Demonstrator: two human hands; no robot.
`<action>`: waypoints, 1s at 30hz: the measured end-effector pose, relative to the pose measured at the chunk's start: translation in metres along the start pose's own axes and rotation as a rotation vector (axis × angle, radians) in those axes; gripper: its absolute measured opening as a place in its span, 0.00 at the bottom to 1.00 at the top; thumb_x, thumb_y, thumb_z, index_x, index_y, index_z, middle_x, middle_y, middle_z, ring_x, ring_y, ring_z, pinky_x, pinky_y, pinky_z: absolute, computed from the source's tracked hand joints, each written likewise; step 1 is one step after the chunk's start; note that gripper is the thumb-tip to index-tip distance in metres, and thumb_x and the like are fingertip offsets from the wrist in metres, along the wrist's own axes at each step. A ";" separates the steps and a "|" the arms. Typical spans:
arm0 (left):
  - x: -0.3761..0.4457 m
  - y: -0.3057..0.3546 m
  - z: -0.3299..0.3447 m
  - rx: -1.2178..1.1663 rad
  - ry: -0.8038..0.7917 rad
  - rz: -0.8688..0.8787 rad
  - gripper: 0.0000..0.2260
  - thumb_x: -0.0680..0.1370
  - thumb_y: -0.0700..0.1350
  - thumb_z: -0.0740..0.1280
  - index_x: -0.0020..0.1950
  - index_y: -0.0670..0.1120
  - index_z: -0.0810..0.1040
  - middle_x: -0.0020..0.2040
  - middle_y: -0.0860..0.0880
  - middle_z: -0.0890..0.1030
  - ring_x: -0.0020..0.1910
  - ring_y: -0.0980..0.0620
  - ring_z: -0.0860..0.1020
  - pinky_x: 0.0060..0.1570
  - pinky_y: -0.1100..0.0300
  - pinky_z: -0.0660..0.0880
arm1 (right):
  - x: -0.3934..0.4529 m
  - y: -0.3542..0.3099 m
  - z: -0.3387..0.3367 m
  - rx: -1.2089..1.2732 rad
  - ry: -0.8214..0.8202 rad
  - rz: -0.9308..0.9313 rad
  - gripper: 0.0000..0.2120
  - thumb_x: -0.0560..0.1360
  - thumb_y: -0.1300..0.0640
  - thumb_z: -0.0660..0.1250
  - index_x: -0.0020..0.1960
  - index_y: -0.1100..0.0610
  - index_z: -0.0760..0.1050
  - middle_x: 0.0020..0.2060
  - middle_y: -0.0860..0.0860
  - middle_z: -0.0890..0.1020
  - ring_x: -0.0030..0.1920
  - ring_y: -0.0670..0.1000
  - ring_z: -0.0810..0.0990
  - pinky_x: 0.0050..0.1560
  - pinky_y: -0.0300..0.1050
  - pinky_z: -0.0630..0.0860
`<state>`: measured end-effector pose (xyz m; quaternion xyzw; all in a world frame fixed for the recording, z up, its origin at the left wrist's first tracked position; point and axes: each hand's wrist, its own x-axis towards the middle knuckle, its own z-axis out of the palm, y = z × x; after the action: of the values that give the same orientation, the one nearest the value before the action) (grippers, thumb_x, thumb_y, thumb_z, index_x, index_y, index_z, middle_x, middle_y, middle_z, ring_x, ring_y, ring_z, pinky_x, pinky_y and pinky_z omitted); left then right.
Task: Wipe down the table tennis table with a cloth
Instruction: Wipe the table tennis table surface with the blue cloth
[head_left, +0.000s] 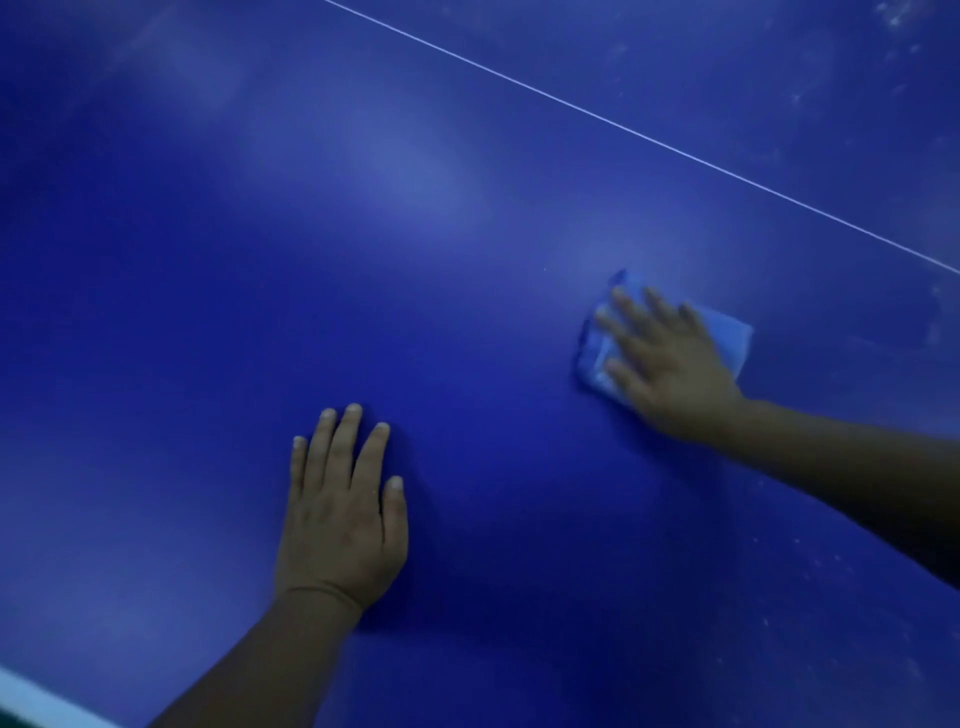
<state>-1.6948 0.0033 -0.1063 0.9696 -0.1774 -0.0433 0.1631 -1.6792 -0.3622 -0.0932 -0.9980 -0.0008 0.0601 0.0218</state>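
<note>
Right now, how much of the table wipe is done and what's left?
Done: the table around the left hand looks smear-free. In hand: the right hand presses the blue cloth flat on the surface, short of the white line; the left hand rests flat on the table. Left: pale smudges and specks at the far right and beyond the line.

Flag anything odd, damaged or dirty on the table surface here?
No damage shows. Whitish smudges and specks mark the table on the far side of the white line, and more specks lie by the right forearm.
</note>
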 end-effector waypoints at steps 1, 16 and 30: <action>0.001 0.000 0.000 -0.005 0.000 -0.003 0.25 0.80 0.51 0.53 0.72 0.40 0.72 0.76 0.40 0.66 0.78 0.41 0.58 0.77 0.44 0.48 | -0.009 -0.024 0.005 -0.016 0.018 -0.099 0.29 0.79 0.39 0.49 0.77 0.48 0.61 0.77 0.52 0.64 0.76 0.62 0.62 0.72 0.66 0.58; 0.004 0.000 0.001 -0.033 0.011 -0.012 0.25 0.79 0.51 0.53 0.71 0.38 0.72 0.76 0.41 0.66 0.78 0.42 0.58 0.78 0.48 0.46 | 0.058 0.101 0.002 0.148 0.151 1.000 0.29 0.81 0.41 0.44 0.80 0.49 0.56 0.80 0.52 0.56 0.79 0.62 0.53 0.73 0.70 0.50; 0.005 0.001 0.000 -0.016 -0.017 -0.024 0.26 0.79 0.52 0.52 0.71 0.37 0.71 0.76 0.40 0.65 0.78 0.42 0.57 0.78 0.51 0.43 | 0.042 0.088 0.001 0.016 0.106 0.525 0.27 0.84 0.42 0.49 0.80 0.49 0.57 0.80 0.52 0.57 0.79 0.59 0.56 0.75 0.62 0.55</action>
<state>-1.6908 0.0009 -0.1062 0.9699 -0.1670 -0.0547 0.1689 -1.6372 -0.4501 -0.1034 -0.9655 0.2599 0.0114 0.0135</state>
